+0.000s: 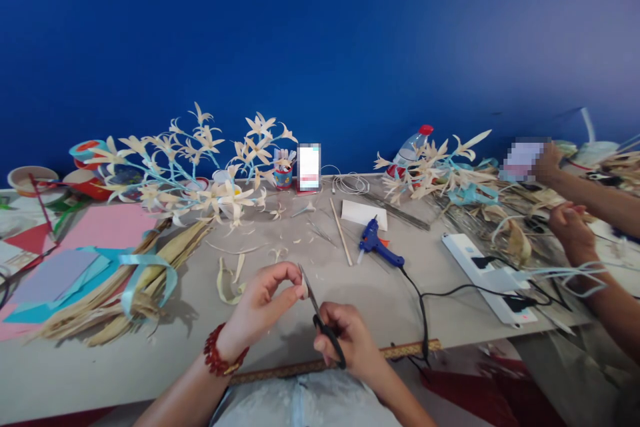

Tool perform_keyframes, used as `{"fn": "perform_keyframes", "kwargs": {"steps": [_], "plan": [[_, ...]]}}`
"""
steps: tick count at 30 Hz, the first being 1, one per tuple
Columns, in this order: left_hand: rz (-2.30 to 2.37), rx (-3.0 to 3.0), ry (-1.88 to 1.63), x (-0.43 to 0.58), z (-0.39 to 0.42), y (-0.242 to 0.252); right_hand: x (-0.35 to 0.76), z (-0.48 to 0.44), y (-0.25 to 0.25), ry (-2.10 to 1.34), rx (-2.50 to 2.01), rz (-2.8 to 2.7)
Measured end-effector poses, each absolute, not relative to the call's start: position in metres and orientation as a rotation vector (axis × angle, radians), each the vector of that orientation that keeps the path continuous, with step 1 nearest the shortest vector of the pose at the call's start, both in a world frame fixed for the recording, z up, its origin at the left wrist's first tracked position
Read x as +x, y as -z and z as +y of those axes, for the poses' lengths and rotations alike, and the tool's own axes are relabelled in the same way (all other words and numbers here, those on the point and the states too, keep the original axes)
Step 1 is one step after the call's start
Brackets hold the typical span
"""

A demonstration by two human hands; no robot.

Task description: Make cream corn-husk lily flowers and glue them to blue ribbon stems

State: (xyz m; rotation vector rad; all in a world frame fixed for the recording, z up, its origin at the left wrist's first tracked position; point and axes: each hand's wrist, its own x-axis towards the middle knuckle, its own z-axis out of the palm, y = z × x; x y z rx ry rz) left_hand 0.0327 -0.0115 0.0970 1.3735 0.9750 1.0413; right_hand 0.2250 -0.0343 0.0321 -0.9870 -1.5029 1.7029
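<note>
My right hand (350,340) grips a pair of black-handled scissors (327,333), with the blades pointing up and left. The blades reach the fingertips of my left hand (267,300). There, thumb and forefinger pinch a small pale piece, mostly hidden, that looks like a bit of dried husk. A red bead bracelet circles my left wrist. Just left of that hand lie curled pale husk strips (227,283). Small pale scraps are scattered on the table (300,247) beyond my hands.
A blue glue gun (380,247) trails its cord to a white power strip (485,280). Husk flowers (175,160) stand at the back left. Husk bundles (145,280) and coloured paper (105,220) lie left. Another person's hands (575,233) are at the right.
</note>
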Motion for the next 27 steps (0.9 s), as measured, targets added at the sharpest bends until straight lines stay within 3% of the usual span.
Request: {"fn": "perform_keyframes", "kwargs": {"steps": [15,22,27], "plan": [[0.934,1.320,-1.039,0.031,-0.010,-0.099,0.238,-0.025,-0.031,-1.611,-1.186,-1.550],[0.930,1.084,-1.083,0.033,-0.011,-0.094,0.287,-0.008,-0.027,-0.715,-1.763,-2.027],[0.929,1.047,-1.097,0.036,-0.014,-0.093,0.296,-0.008,-0.023,-0.354,-1.929,-2.153]]}}
